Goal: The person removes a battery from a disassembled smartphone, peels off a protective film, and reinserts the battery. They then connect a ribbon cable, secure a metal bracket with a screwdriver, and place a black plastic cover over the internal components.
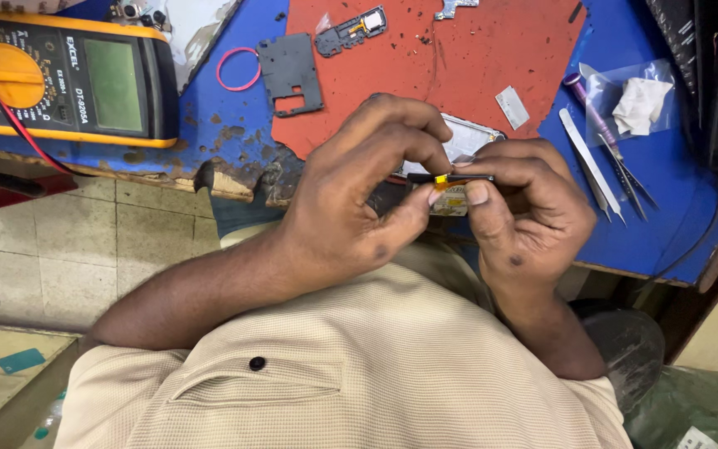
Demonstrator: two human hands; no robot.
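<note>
Both my hands meet over the front edge of the blue workbench point(209, 125). My left hand point(351, 199) and my right hand point(525, 208) pinch a thin dark flat part point(459, 177) between thumbs and forefingers. A small yellow tab point(440, 180) sits on the part by my left thumb tip. Under the hands lies an opened phone body point(469, 135), mostly hidden by my fingers, resting on the red mat point(459, 58).
A yellow-and-black multimeter point(60, 79) with a red lead lies at the left. A pink rubber band point(237, 69), a black cover plate point(291, 73) and a small speaker module point(351, 30) lie behind. Tweezers point(589, 164), a purple-tipped tool point(604, 133) and a bagged tissue point(637, 104) lie at the right.
</note>
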